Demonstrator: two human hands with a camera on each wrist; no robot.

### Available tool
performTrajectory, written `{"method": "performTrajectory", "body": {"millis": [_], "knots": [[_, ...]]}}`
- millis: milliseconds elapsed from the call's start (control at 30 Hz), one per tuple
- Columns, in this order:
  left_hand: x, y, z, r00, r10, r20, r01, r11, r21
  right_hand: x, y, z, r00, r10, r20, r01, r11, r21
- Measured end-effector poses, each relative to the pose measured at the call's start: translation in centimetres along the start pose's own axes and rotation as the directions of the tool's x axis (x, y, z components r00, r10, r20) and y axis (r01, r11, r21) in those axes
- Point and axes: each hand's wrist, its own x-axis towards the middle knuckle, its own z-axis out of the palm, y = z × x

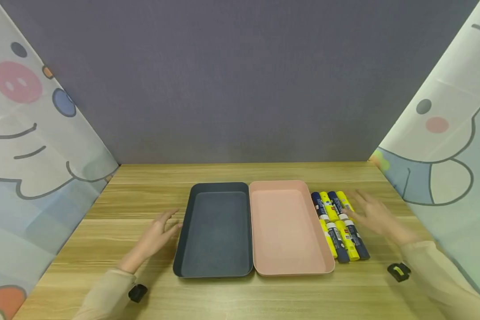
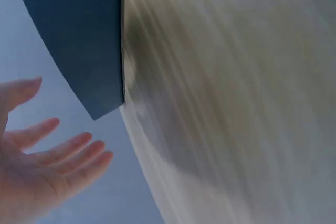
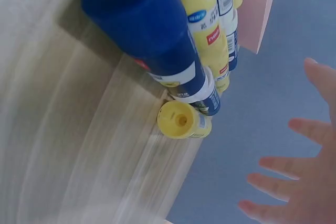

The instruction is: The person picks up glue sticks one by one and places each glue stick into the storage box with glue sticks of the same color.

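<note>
Eight glue sticks (image 1: 341,227) lie just right of the pink tray (image 1: 288,231); farther right, the right hand (image 1: 374,218) hovers empty, fingers spread. Left of that tray, past the charcoal tray (image 1: 216,231), the empty left hand (image 1: 156,235) has parted fingers.

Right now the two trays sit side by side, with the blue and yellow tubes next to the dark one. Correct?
Not quite: the head view shows the blue and yellow tubes next to the pink tray, not the dark tray.
</note>
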Motion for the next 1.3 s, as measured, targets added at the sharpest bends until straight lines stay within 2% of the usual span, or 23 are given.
{"method": "performTrajectory", "body": {"millis": [133, 300, 533, 867, 1300], "knots": [[0.2, 0.1, 0.3, 0.998, -0.056, 0.027, 0.059, 0.993, -0.099, 0.4, 0.3, -0.2, 0.999, 0.032, 0.041, -0.034, 0.999, 0.041], [0.2, 0.2, 0.4, 0.989, -0.129, 0.070, 0.139, 0.975, -0.172, 0.8, 0.7, -0.3, 0.998, 0.041, 0.057, -0.046, 0.995, 0.090], [0.1, 0.6, 0.6, 0.969, -0.199, 0.149, 0.237, 0.917, -0.320, 1.4, 1.4, -0.2, 0.996, 0.034, 0.084, -0.045, 0.991, 0.128], [0.3, 0.7, 1.1, 0.954, -0.234, 0.186, 0.289, 0.880, -0.376, 2.4, 2.6, 0.0, 0.986, 0.075, 0.149, -0.099, 0.982, 0.158], [0.4, 0.5, 1.2, 0.950, -0.218, 0.222, 0.297, 0.849, -0.437, 3.6, 3.5, 0.6, 0.977, 0.091, 0.195, -0.127, 0.976, 0.180]]}}
